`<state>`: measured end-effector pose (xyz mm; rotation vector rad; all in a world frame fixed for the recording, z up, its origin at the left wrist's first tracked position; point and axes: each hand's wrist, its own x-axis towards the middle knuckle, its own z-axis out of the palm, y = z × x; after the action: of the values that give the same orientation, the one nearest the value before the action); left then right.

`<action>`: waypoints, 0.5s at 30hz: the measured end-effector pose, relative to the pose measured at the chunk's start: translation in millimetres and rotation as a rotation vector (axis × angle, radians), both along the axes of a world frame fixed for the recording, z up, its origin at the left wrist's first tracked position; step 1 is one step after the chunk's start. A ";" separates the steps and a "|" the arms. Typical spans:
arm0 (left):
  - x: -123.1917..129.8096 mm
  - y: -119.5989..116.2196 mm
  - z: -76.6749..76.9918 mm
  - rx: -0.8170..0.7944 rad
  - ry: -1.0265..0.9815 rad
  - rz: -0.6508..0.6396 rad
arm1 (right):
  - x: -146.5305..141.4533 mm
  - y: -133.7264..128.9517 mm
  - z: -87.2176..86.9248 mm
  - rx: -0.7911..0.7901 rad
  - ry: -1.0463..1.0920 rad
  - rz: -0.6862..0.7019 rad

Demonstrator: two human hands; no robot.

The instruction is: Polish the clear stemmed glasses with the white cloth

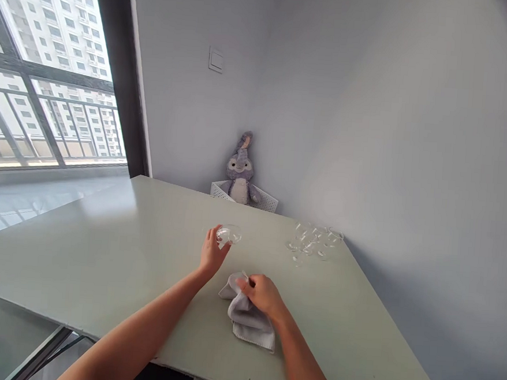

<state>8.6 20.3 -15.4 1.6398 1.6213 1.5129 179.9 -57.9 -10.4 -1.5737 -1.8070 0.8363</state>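
My left hand (214, 250) has its thumb and fingers curled around a clear drinking glass (231, 235), raised a little over the tabletop. The glass is see-through and its lower part is hard to make out. Closer to me, my right hand (263, 294) pinches a light grey cloth (253, 324). The cloth hangs in loose folds, its lower edge spread toward the table's near side. Between the glass and the cloth there is a gap; they do not touch.
Several clear stemmed glasses (313, 240) stand grouped at the right edge of the pale glossy table (146, 234). Behind the far edge, a plush rabbit (240, 174) sits in a white perforated basket (266, 199). A window (53, 72) lies to the left, walls behind and right.
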 end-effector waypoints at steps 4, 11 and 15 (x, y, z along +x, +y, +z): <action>-0.1 -6.7 -4.0 0.008 0.057 -0.026 | -7.9 -2.4 -1.3 0.010 0.313 -0.071; -2.3 -5.0 -4.9 0.092 0.127 -0.024 | -0.8 -2.4 14.1 0.193 0.990 -0.355; 3.9 -8.7 -7.4 0.183 0.246 -0.073 | -9.0 -9.9 18.3 0.244 0.928 -0.296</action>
<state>12.6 11.6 -22.9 2.0309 1.5607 1.5095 170.9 -67.8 7.9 -0.9906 -0.9359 0.9380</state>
